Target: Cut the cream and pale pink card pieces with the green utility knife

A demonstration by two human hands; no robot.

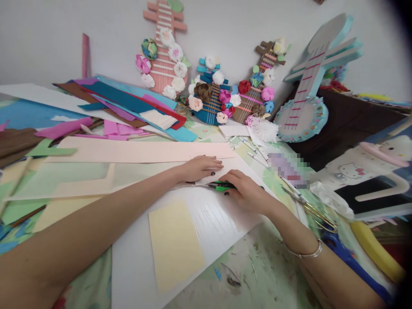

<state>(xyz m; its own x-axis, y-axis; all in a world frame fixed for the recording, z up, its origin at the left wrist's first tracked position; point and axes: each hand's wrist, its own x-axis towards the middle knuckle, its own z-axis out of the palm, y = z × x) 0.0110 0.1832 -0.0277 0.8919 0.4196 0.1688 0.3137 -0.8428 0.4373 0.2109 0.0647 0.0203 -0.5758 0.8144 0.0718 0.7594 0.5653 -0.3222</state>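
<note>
My left hand (201, 167) lies flat, fingers together and stretched out, pressing on a white sheet (225, 165) just below a long pale pink paper strip (141, 151). My right hand (246, 192) is closed around a green and black cutting tool (219, 186) whose tip points left along the sheet's edge, right beside my left fingertips. A silver bangle (305, 253) circles my right wrist. A pale yellow paper rectangle (175, 244) rests on a larger white sheet (135, 262) near me.
Stacked coloured paper (128, 103) lies at the back left. Guitar-shaped crafts with paper flowers (164, 51) (212, 92) (257, 86) lean on the wall, with a large blue one (305, 107) to the right. Gold-handled scissors (312, 210) and blue-handled scissors (341, 251) lie at the right.
</note>
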